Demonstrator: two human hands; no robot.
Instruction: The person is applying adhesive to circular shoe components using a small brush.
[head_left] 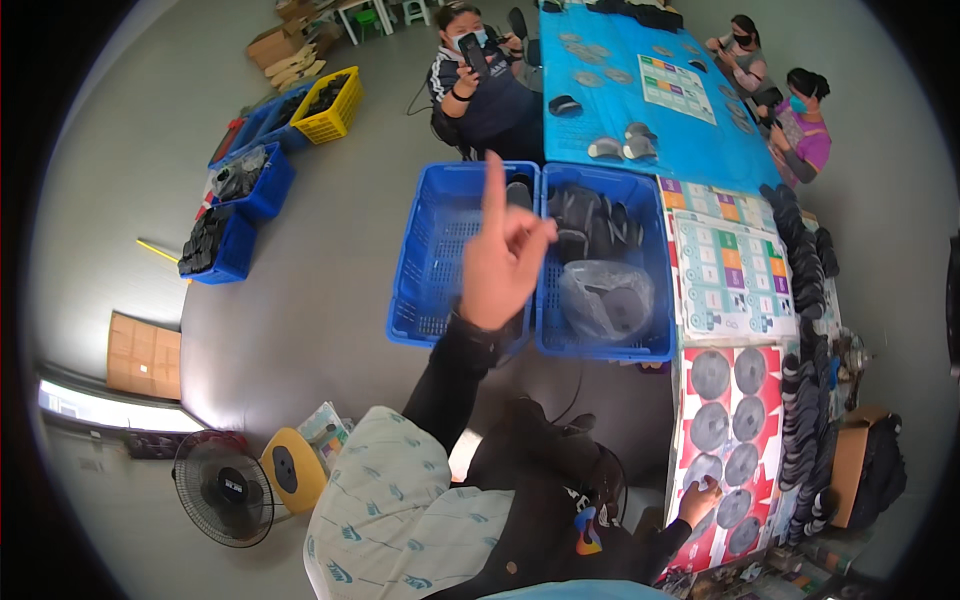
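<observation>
My left hand (500, 262) is raised over the blue crates with its index finger stretched up. Its other fingers are curled, and nothing shows in them. Behind it stands the left blue crate (412, 262), holding a dark item near its far right corner. The right blue crate (660, 335) contains several black padded pieces (580, 212) and a clear plastic bag (606, 300) with something dark inside. At the lower right my right hand (698, 503) rests, fingers apart, at a grey round disc (703, 470). Several such discs lie in two columns on a red and white printed sheet (775, 400).
Stacks of dark curved pieces (800, 420) line the table's right side. A blue-covered table (600, 110) extends beyond, with two people at its right. Another person (480, 95) sits ahead, holding a phone. Crates (335, 115) stand at the left; a fan (225, 488) stands lower left.
</observation>
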